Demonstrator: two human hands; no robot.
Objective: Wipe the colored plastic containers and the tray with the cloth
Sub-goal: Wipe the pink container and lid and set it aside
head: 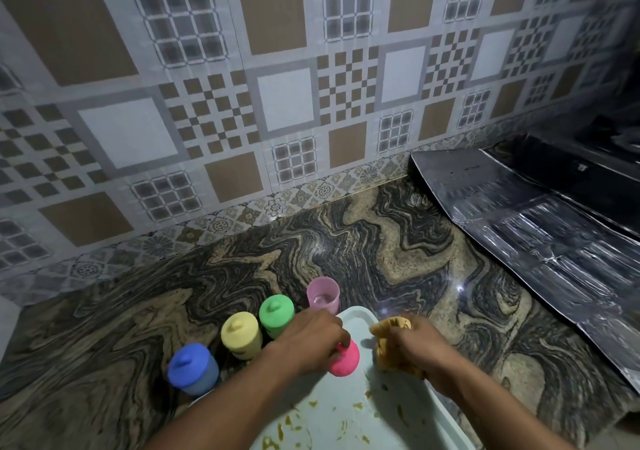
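Note:
A pale tray point(388, 418) smeared with yellow-orange stains lies on the counter in front of me. My left hand point(313, 337) grips a pink lid point(346, 361) over the tray's far part. My right hand point(414, 340) holds a bunched yellow cloth point(389, 344) at the tray's right edge. Left of the tray stand three lidded containers in a diagonal row: blue point(192, 368), yellow point(241, 335) and green point(276, 314). A lidless pink container point(323, 294) stands upright just behind the tray's far corner.
The marbled stone counter point(346, 241) runs back to a patterned tiled wall point(277, 86). A dark, shiny foil sheet point(540, 228) covers the counter's right side and rises toward the corner.

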